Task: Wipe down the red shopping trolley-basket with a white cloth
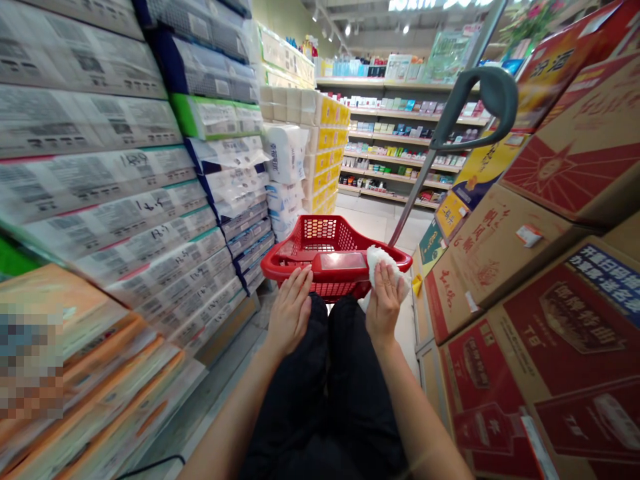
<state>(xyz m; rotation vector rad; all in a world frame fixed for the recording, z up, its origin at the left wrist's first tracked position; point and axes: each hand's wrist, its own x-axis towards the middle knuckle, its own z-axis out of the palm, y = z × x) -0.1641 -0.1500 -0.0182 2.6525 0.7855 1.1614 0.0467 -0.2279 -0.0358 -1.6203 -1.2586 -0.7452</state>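
A red plastic shopping basket (333, 267) with perforated walls stands in front of my knees. Its long grey pull handle (453, 123) slants up from the right side to a loop grip. My left hand (291, 310) lies against the near rim at the left, fingers stretched out and close together, with nothing in it. At the rim's right corner my right hand (385, 303) presses a crumpled white cloth (379, 259) onto the red plastic, its fingers over the cloth. Whether that cloth is fabric or paper I cannot tell.
Stacked packs of paper goods (150, 187) line the left side, with orange packs (100, 380) nearer. Red and brown cartons (520, 260) rise close on the right. Shelves of small boxed goods (400, 130) stand beyond the pale floor (373, 208).
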